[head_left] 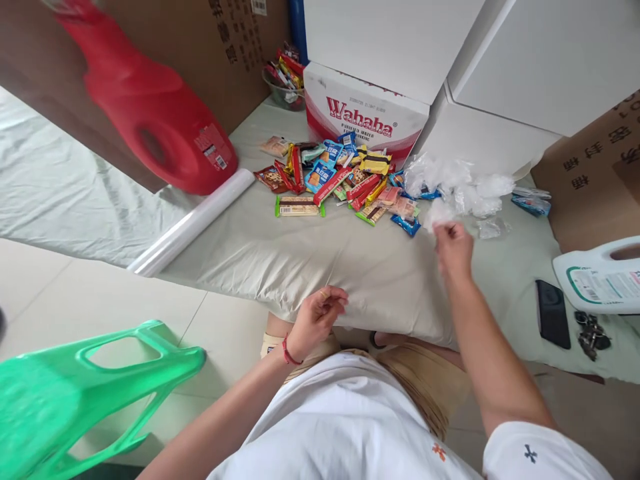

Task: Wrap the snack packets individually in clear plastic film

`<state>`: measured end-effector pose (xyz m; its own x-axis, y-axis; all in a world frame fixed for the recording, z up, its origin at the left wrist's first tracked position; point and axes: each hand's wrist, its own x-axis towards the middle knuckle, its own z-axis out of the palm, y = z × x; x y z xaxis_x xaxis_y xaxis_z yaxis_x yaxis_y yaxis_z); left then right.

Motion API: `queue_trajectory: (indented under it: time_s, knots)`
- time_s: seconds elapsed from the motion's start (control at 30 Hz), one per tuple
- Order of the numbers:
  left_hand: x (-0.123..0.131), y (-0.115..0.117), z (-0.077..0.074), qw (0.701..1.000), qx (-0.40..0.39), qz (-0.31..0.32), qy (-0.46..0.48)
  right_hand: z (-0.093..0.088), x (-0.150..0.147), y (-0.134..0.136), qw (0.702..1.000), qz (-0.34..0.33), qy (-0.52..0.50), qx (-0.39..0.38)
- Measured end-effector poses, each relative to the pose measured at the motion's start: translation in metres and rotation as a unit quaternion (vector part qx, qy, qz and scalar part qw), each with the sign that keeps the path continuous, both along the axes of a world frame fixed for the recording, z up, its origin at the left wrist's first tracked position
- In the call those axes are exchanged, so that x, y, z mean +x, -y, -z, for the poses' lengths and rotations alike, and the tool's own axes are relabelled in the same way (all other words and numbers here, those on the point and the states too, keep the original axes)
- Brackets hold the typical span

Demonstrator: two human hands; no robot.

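Note:
My right hand point(453, 245) reaches out over the grey-green sheet point(310, 253) and pinches a small clear plastic bag point(440, 212) from a heap of clear plastic bags point(457, 183). To the left of the heap lies a pile of colourful wrapped snacks point(340, 180). My left hand point(316, 319) hovers at the near edge of the sheet, above my lap, its fingers curled loosely, with no visible object in them. A red cord circles its wrist.
A roll of clear film point(193, 223) and a red detergent jug point(155, 117) lie at the left. A Wahaha box point(365, 117) and white boxes stand behind. A white jug point(600, 277), black phone point(553, 313) and keys point(593, 333) lie right. A green plastic stool point(75, 393) stands near left.

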<state>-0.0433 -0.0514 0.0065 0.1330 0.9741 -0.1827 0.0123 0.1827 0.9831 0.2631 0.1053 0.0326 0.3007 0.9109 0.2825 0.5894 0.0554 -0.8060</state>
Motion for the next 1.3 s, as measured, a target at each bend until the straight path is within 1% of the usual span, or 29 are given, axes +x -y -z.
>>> queue_trajectory:
  time_s: [0.03,0.1,0.13,0.17,0.23,0.3,0.37,0.43,0.5,0.57,0.7,0.77,0.8,0.87,0.97,1.03,1.07,1.1,1.17,1.23,1.3]
  knots:
    - [0.007,-0.004,-0.005,1.0,-0.011,0.015,0.02,0.003,-0.019,0.024,0.999,-0.018,-0.036,-0.022]
    - [0.023,-0.014,-0.014,0.996,-0.032,0.038,0.068,0.008,-0.06,0.073,0.988,-0.106,-0.071,-0.083]
    - [0.031,-0.02,-0.017,0.994,-0.042,0.042,0.089,0.009,-0.079,0.094,0.982,-0.137,-0.079,-0.103]
    - [0.037,-0.025,-0.018,0.993,-0.046,0.041,0.104,0.009,-0.094,0.113,0.974,-0.17,-0.087,-0.118]
    - [0.046,-0.031,-0.018,0.992,-0.04,0.04,0.113,0.009,-0.112,0.137,0.958,-0.203,-0.138,-0.145]
    - [0.05,-0.03,-0.015,0.992,-0.028,0.048,0.11,0.008,-0.113,0.147,0.928,-0.22,-0.235,-0.185]
    - [0.05,-0.025,-0.014,0.99,-0.033,0.054,0.125,0.007,-0.104,0.149,0.881,-0.23,-0.34,-0.234]
    - [0.049,-0.019,-0.014,0.984,-0.053,0.054,0.16,0.005,-0.093,0.148,0.839,-0.235,-0.411,-0.27]
    - [0.048,-0.015,-0.014,0.977,-0.066,0.053,0.197,0.004,-0.088,0.146,0.814,-0.234,-0.451,-0.283]
    - [0.046,-0.014,-0.013,0.972,-0.07,0.052,0.219,0.002,-0.088,0.145,0.803,-0.227,-0.474,-0.28]
    - [0.04,-0.016,-0.015,0.968,-0.073,0.055,0.232,0.004,-0.094,0.143,0.793,-0.201,-0.51,-0.265]
    - [0.036,-0.016,-0.017,0.97,-0.073,0.063,0.223,0.005,-0.096,0.142,0.798,-0.177,-0.521,-0.246]
    - [0.034,-0.015,-0.018,0.972,-0.069,0.067,0.213,0.005,-0.096,0.142,0.805,-0.168,-0.519,-0.232]
    - [0.032,-0.014,-0.019,0.978,-0.053,0.082,0.185,0.005,-0.096,0.143,0.831,-0.172,-0.488,-0.206]
    - [0.031,-0.013,-0.018,0.983,-0.034,0.111,0.146,0.005,-0.095,0.143,0.884,-0.211,-0.373,-0.186]
    - [0.029,-0.013,-0.017,0.982,-0.04,0.118,0.145,0.006,-0.091,0.14,0.916,-0.188,-0.316,-0.158]
    - [0.026,-0.014,-0.017,0.98,-0.049,0.118,0.155,0.007,-0.089,0.138,0.926,-0.16,-0.312,-0.14]
    - [0.023,-0.015,-0.017,0.976,-0.06,0.121,0.169,0.008,-0.085,0.135,0.929,-0.128,-0.325,-0.122]
    - [0.013,-0.017,-0.018,0.966,-0.082,0.138,0.202,0.007,-0.077,0.128,0.917,-0.073,-0.378,-0.108]
    - [0.003,-0.019,-0.019,0.956,-0.102,0.16,0.226,0.003,-0.068,0.123,0.892,-0.037,-0.434,-0.12]
    - [-0.003,-0.021,-0.02,0.953,-0.11,0.162,0.231,-0.002,-0.062,0.123,0.874,-0.011,-0.465,-0.142]
